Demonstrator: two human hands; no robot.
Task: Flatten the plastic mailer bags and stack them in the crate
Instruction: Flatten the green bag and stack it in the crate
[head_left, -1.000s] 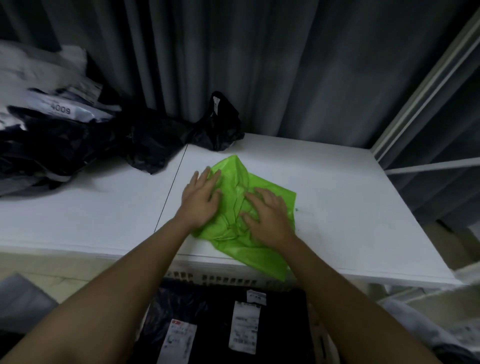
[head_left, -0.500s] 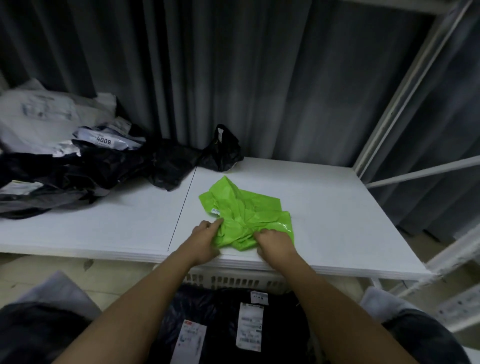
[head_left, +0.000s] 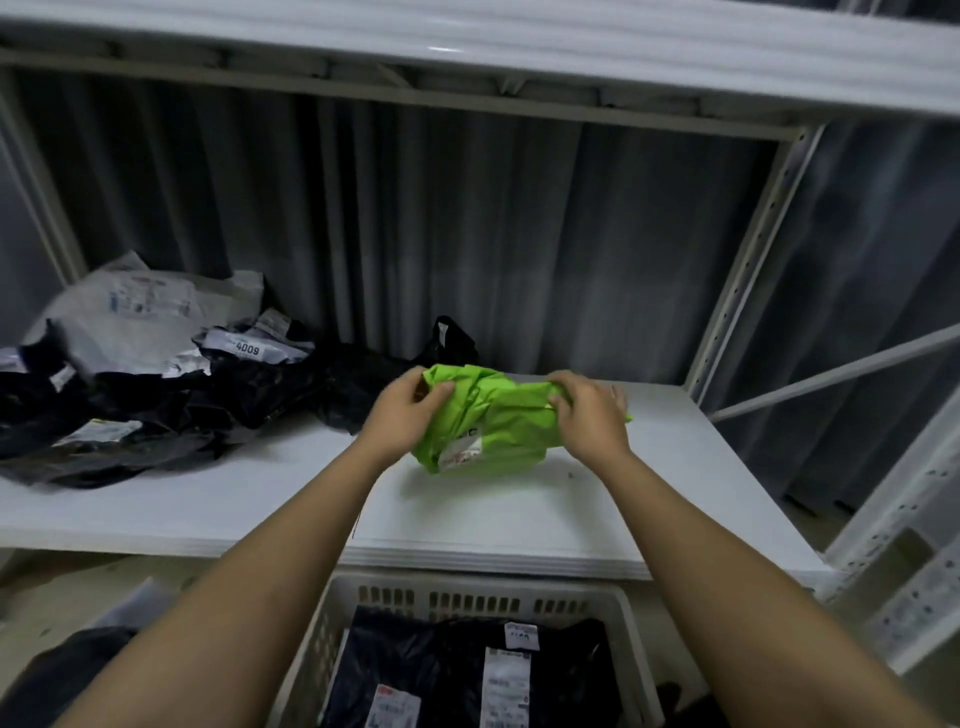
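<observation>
A crumpled bright green mailer bag (head_left: 488, 431) with a white label hangs above the white shelf (head_left: 519, 525), lifted off it. My left hand (head_left: 405, 410) grips its left end, and my right hand (head_left: 587, 410) grips its right end. Below the shelf's front edge stands a white slotted crate (head_left: 467, 597) holding flat black mailer bags (head_left: 467, 670) with white labels.
A heap of black and grey mailer bags (head_left: 145, 374) covers the shelf's left part, and one black bag (head_left: 452, 343) lies at the back. A shelf board (head_left: 467, 47) runs overhead. A perforated upright post (head_left: 748, 270) and a diagonal brace (head_left: 841, 374) stand to the right.
The green bag lay pressed on the shelf under both hands, then was gathered at the front edge. Now both hands hold it up off the shelf. My view has tilted upward.
</observation>
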